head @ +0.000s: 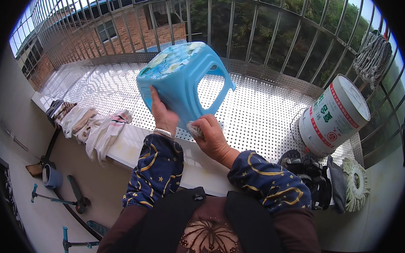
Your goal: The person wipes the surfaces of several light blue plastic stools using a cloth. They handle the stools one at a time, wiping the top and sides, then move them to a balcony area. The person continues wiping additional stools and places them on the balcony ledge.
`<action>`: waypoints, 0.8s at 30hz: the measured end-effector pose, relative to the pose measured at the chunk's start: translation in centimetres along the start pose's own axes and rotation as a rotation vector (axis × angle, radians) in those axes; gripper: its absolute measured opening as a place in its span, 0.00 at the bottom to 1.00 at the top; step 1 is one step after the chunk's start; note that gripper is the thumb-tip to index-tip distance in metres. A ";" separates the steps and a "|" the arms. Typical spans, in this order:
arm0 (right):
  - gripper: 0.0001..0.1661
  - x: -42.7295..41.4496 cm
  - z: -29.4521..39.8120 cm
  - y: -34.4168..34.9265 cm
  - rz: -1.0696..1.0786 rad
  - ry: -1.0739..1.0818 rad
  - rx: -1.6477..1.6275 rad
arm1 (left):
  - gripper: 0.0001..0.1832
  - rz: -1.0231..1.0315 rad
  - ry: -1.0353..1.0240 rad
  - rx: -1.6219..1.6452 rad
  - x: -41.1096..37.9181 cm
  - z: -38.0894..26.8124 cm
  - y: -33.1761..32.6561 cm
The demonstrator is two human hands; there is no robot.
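Note:
A blue plastic stool [172,81] with a flower-patterned seat is held tilted above the perforated metal shelf [257,115]. My left hand [164,114] grips its near left side, with a finger laid up along the side panel and a bracelet at the wrist. In my right hand [210,135] a greyish cloth [194,129] is bunched, and it presses against the stool's lower near part. The undersides of both hands and the stool's far side are hidden.
White and striped cloths [97,125] drape over the ledge at left. A white plastic bucket [331,115], dark sandals [310,175] and a mop head [357,185] are at right. Another mop head [373,59] hangs by the metal bars [254,30]. Scooters [79,199] and a blue pail [52,177] stand below left.

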State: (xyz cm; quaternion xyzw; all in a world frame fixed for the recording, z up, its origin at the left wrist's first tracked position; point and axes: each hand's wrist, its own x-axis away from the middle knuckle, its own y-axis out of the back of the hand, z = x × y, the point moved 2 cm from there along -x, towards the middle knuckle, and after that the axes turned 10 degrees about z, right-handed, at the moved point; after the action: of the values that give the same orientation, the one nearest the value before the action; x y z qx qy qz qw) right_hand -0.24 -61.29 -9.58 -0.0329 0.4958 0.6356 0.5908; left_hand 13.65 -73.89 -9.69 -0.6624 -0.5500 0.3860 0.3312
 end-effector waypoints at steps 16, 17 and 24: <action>0.15 -7.5 -16.5 9.4 -0.136 -0.670 0.388 | 0.32 0.067 0.255 -0.355 0.9 6.7 0.1; 0.15 -7.4 -17.6 10.2 -0.155 -0.762 0.395 | 0.31 0.061 0.259 -0.362 0.9 6.5 0.1; 0.23 -11.3 -10.9 3.7 0.047 -0.308 0.112 | 0.28 0.019 0.314 -0.442 -0.5 4.9 1.0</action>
State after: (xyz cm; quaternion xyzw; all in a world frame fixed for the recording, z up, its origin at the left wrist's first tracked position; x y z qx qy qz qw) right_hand -5.65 -75.96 -5.83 0.1095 0.4345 0.6183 0.6457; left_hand 9.75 -74.46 -12.87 -0.7754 -0.5568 0.1523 0.2560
